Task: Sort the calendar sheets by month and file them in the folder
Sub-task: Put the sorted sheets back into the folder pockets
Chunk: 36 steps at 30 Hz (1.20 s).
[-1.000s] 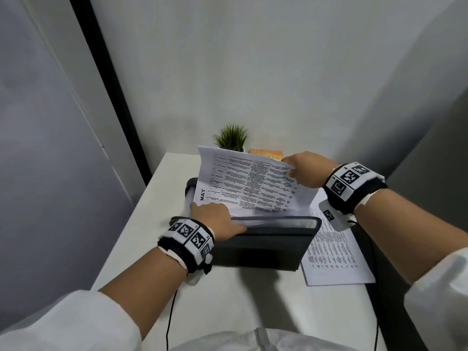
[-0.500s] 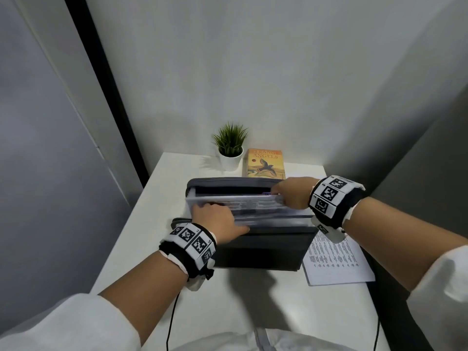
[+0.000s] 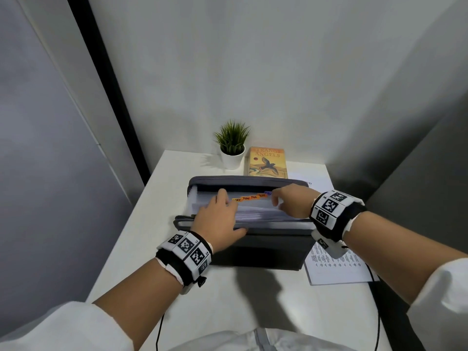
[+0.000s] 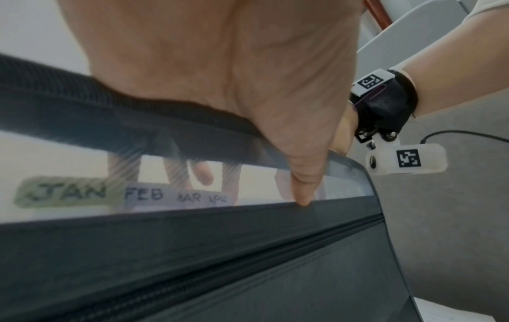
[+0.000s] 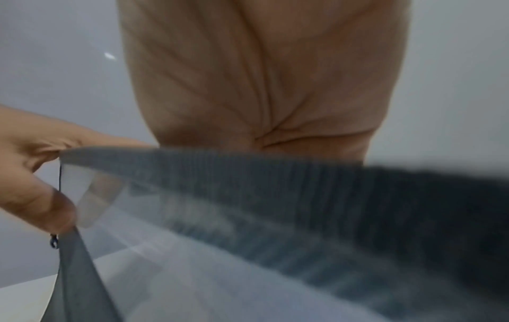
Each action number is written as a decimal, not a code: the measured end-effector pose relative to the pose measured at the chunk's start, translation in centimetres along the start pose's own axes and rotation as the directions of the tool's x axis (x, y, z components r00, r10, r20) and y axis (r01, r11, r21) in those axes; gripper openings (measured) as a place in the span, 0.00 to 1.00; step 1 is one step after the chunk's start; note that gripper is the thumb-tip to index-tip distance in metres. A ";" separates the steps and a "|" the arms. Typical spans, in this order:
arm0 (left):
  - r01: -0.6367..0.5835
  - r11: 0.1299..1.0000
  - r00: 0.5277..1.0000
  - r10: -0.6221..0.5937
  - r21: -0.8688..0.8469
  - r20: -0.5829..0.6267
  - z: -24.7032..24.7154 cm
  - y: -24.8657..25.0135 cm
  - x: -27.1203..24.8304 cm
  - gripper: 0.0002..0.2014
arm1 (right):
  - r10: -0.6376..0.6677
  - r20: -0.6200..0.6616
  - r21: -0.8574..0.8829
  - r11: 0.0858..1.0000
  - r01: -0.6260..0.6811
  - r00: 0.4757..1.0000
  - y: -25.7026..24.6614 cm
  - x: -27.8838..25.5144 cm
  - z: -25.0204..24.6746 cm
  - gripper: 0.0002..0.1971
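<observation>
A grey accordion folder (image 3: 266, 249) stands open on the white table (image 3: 222, 295), showing coloured month tabs (image 3: 249, 198) from MAY to SEP. My left hand (image 3: 225, 214) grips the front dividers: the fingers reach down behind them and the thumb (image 4: 300, 185) presses the clear front edge. Tabs JAN to APR (image 4: 63, 192) show through the clear pocket. My right hand (image 3: 291, 202) curls over the dividers by the SEP tab, its fingertips hidden. A stack of printed calendar sheets (image 3: 336, 269) lies to the right of the folder, under my right wrist.
At the back of the table stand a small potted plant (image 3: 231, 145) and an orange book (image 3: 267, 163). One more white sheet (image 3: 314, 179) lies at the back right. Walls close in on the table on three sides. Cables hang off the front edge.
A second ago my right hand held the MAY sheet above the folder. The sheet has gone down into the folder, and both hands now hold the dividers apart at the tabs.
</observation>
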<state>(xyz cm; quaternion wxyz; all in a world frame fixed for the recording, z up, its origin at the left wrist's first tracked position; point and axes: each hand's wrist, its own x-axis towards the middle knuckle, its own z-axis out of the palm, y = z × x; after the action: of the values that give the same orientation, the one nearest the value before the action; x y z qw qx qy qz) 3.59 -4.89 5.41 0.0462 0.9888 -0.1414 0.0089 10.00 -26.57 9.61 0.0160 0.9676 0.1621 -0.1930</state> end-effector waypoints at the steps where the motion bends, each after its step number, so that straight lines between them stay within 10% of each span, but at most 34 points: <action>1: -0.019 1.000 1.000 0.019 -0.006 -0.010 0.1 0.0 -0.1 0.27 | 0.000 -0.020 0.012 1.000 0.001 1.000 0.0 0.0 0.2 0.11; 18: 0.001 1.000 0.999 -0.002 0.010 0.054 -0.1 0.0 -0.4 0.36 | 0.018 -0.227 0.184 0.983 0.025 0.974 0.7 -0.7 3.7 0.12; 26: -0.159 0.984 0.975 0.143 0.084 0.170 -0.7 3.3 2.2 0.23 | -0.052 -0.237 0.268 0.956 0.117 0.970 1.7 -0.4 4.6 0.15; 31: -0.109 0.992 0.972 0.095 0.057 0.216 -0.2 2.9 3.4 0.14 | 0.339 -0.442 0.711 0.696 0.095 0.830 9.0 -1.3 4.3 0.06; 36: -0.068 0.996 0.988 0.058 0.062 0.145 0.2 2.9 4.6 0.08 | 0.630 0.015 0.828 0.427 -0.362 0.777 19.1 -3.2 12.2 0.07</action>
<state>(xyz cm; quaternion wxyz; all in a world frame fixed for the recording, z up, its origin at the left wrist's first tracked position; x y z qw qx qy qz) 7.22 -8.95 5.61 0.0026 0.9830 -0.1750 -0.0556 8.84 -46.76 -1.07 -0.3833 0.8889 -0.2373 -0.0820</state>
